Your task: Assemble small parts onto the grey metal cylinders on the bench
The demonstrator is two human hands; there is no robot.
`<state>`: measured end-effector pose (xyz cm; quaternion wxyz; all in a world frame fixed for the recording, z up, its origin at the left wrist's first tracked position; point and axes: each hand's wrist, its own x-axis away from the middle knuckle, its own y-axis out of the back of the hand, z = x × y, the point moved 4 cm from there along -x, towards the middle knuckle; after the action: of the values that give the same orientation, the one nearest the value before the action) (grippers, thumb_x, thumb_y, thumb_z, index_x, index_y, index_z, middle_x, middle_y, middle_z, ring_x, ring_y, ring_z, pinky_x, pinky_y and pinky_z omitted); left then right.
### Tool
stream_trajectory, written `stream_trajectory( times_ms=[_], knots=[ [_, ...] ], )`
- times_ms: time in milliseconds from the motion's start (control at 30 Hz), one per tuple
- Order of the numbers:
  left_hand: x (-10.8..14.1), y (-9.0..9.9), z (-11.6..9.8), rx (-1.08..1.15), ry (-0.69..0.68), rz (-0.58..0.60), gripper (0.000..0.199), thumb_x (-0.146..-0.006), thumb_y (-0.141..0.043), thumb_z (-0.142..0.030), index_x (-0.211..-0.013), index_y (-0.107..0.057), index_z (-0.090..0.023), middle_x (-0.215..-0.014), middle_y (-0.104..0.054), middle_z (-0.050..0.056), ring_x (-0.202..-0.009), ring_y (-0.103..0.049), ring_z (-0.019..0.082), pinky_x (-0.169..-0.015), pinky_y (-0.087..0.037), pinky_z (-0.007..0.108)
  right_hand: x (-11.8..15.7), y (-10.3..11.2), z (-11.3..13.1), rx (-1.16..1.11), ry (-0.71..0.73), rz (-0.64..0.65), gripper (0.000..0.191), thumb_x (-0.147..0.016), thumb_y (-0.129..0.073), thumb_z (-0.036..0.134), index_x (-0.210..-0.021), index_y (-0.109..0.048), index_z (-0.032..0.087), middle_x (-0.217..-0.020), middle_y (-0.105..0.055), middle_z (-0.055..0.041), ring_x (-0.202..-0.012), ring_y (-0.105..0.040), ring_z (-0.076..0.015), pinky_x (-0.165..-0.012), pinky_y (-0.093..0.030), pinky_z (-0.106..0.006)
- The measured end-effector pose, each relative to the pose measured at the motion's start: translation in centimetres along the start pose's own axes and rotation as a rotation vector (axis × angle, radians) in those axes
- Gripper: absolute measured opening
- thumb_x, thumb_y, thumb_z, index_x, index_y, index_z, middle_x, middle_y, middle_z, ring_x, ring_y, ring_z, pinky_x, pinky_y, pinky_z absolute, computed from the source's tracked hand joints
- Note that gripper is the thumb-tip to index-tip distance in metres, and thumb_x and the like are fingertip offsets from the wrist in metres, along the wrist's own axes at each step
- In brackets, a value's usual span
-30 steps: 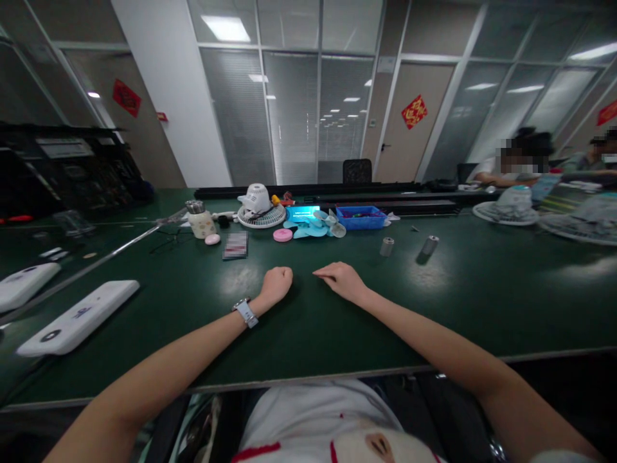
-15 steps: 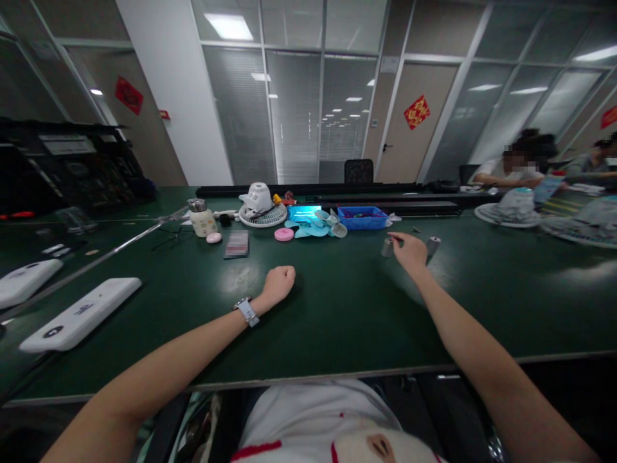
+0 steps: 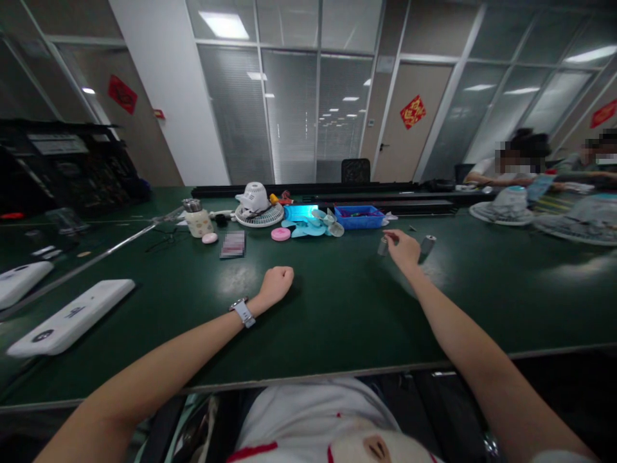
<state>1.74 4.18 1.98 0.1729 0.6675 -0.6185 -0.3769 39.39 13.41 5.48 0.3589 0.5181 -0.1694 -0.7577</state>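
Note:
My left hand (image 3: 276,284) rests on the green table in a loose fist, with nothing visible in it. Farther out on the right, my right hand (image 3: 403,249) has its fingertips pinched together at the top of a small grey cylinder (image 3: 383,246), which looks upright at the tabletop. The fingers partly cover that cylinder's top. Just to the right of the hand stands another grey metallic cylinder (image 3: 428,244), apart from the fingers. Neither cylinder shows enough detail to tell its kind.
Along the back lie a white fan part (image 3: 254,197), light blue fan blades (image 3: 308,227), a pink round piece (image 3: 280,234), a blue basket (image 3: 359,222) and a patterned bottle (image 3: 197,218). White devices (image 3: 72,318) lie left. People (image 3: 513,168) sit at far right.
The whole view has shifted slightly to the left. Both hands keep nearly the same pose, and the right fingertips remain at the cylinder's top.

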Motion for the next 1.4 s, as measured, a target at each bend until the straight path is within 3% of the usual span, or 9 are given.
stream_trajectory(
  times_ms=[567, 867, 1067, 1200, 1300, 1400],
  knots=[
    [0.1, 0.0, -0.1, 0.029, -0.018, 0.032, 0.029, -0.078, -0.035, -0.025, -0.050, -0.036, -0.020, -0.051, -0.038, -0.003, -0.053, -0.039, 0.013, -0.057, -0.025, 0.028, 0.0, 0.1, 0.1, 0.037, -0.058, 0.052, 0.032, -0.090, -0.052, 0.031, -0.112, -0.075, 0.025, -0.099, -0.075, -0.0085, -0.089, -0.068, -0.0257, -0.080, -0.050, -0.037],
    [0.2, 0.0, -0.3, 0.008, -0.017, 0.033, 0.029, -0.078, -0.035, -0.023, -0.050, -0.036, -0.020, -0.050, -0.038, -0.003, -0.054, -0.038, 0.013, -0.057, -0.024, 0.028, 0.0, -0.1, 0.7, 0.215, 0.052, 0.166, 0.036, -0.094, -0.047, 0.029, -0.120, -0.071, 0.024, -0.103, -0.074, -0.0127, -0.092, -0.068, -0.0262, -0.084, -0.049, -0.038],
    [0.2, 0.1, -0.6, -0.009, -0.031, 0.039, 0.030, -0.079, -0.035, -0.023, -0.050, -0.037, -0.020, -0.050, -0.038, -0.003, -0.054, -0.039, 0.013, -0.057, -0.024, 0.028, 0.3, -1.9, -1.7, 0.007, -0.160, 0.201, 0.058, -0.083, -0.067, 0.044, -0.133, -0.060, 0.016, -0.113, -0.072, -0.0149, -0.102, -0.069, -0.0283, -0.089, -0.051, -0.040],
    [0.2, 0.1, -0.5, -0.001, -0.024, 0.042, 0.031, -0.080, -0.035, -0.022, -0.050, -0.037, -0.020, -0.051, -0.038, -0.003, -0.054, -0.039, 0.013, -0.058, -0.025, 0.028, 0.4, -3.1, -2.6, -0.137, -0.322, 0.240, 0.039, -0.079, -0.071, 0.037, -0.112, -0.071, 0.015, -0.105, -0.075, -0.0138, -0.100, -0.070, -0.0264, -0.087, -0.053, -0.037],
    [0.3, 0.2, -0.5, 0.038, -0.035, 0.047, 0.032, -0.083, -0.035, -0.023, -0.051, -0.038, -0.020, -0.052, -0.039, -0.003, -0.056, -0.042, 0.013, -0.059, -0.027, 0.028, 1.3, -3.3, -0.3, -0.296, -0.352, 0.244, 0.038, -0.074, -0.076, 0.035, -0.107, -0.072, 0.017, -0.100, -0.076, -0.0121, -0.097, -0.072, -0.0254, -0.085, -0.055, -0.037],
    [0.5, 0.5, -1.1, 0.087, -0.111, 0.037, 0.031, -0.086, -0.037, -0.023, -0.058, -0.049, -0.019, -0.061, -0.050, -0.001, -0.066, -0.050, 0.016, -0.066, -0.035, 0.028, 3.8, -3.8, 4.7, -0.618, -0.272, 0.374, 0.042, -0.072, -0.079, 0.030, -0.111, -0.069, 0.016, -0.105, -0.075, -0.0119, -0.098, -0.072, -0.0223, -0.090, -0.055, -0.036]
  ],
)
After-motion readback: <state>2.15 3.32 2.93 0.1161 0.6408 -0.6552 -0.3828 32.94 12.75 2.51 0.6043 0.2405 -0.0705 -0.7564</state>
